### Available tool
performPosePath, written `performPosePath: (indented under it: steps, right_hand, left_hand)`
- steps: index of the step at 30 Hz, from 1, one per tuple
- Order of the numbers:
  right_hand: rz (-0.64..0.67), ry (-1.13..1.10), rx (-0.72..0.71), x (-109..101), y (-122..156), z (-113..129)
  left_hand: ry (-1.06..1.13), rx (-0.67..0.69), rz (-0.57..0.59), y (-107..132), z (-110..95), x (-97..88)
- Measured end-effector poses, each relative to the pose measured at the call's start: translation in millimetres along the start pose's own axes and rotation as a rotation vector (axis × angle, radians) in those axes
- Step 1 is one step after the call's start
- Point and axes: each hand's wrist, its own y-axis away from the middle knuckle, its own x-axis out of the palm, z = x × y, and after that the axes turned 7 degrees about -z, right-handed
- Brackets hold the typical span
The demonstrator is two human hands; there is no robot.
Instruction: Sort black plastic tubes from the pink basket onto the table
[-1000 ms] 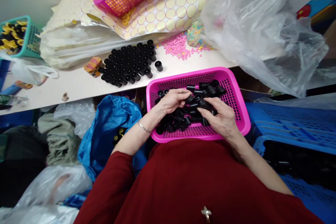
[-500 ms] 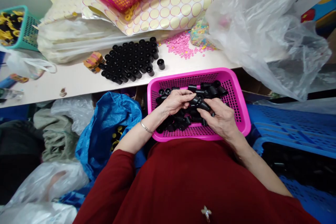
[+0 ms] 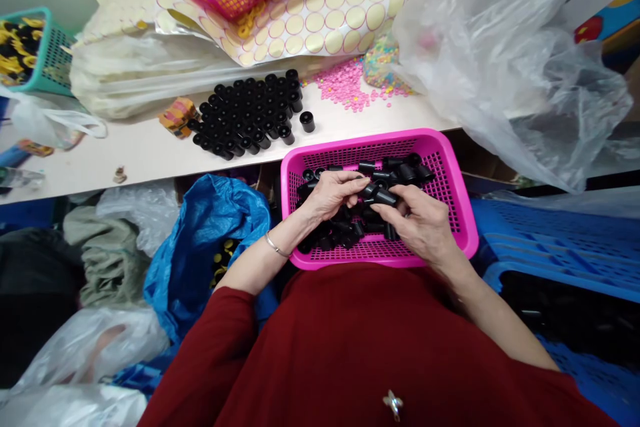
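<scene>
Left hand (image 3: 336,195), one: thumb and fingers narrowed on a black tube (image 3: 369,189), above the pink basket (image 3: 464,217). Right hand (image 3: 419,217), one: thumb and forefinger pinching a second black tube (image 3: 385,196), close beside the first; whether the two touch cannot be told. Pink basket, one: at the person's front, along the near edge of the white counter (image 3: 145,150); loose black pieces (image 3: 345,237) heaped inside. Black cylinders (image 3: 240,117), many: upright in a close block by the near edge, with a single cylinder (image 3: 307,122) apart at the block's right. Patterned block (image 3: 177,117), one: at the group's left. Pink beads (image 3: 345,85), scattered: behind and right of the cylinders. Green basket (image 3: 56,63), one: toward the counter's far left corner, holding yellow and black pieces.
</scene>
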Motion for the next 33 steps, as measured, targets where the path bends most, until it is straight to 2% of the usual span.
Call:
performPosePath:
  steps: [2,4,7,10,15,20,23,27,29,31,33]
  right_hand:
    - [-0.067,-0.066,0.113,3,3,-1]
    - [-0.111,-0.071,0.149,4,5,-1]
    - [-0.124,0.068,0.001,3,6,-1]
    - [-0.145,0.161,-0.123,-1,6,1]
    - [-0.218,0.103,-0.094,-9,3,7]
    - [-0.213,0.067,-0.107,-11,1,11]
    - [-0.213,0.039,-0.121,-10,2,11]
    - [-0.217,0.046,-0.081,-10,2,9]
    - [-0.193,0.052,-0.081,-10,2,9]
    - [-0.171,0.049,-0.107,-10,3,9]
    - [-0.154,0.049,-0.132,-8,3,8]
  left_hand:
    - [0.040,0.047,-0.007,2,1,1.4]
    - [0.078,0.093,-0.021,4,2,3.5]
    - [0.108,0.108,-0.050,7,2,5.7]
    - [0.156,-0.001,-0.031,8,0,4.9]
    - [0.273,-0.220,0.049,8,-4,0.5]
    - [0.251,-0.239,0.101,7,-3,1.0]
    - [0.125,-0.088,0.043,9,1,3.7]
    - [-0.259,0.338,-0.131,13,4,6.1]
    - [-0.467,0.505,-0.171,14,4,6.8]
    - [-0.575,0.592,-0.166,15,3,7.4]
    - [-0.581,0.590,-0.127,16,2,8.1]
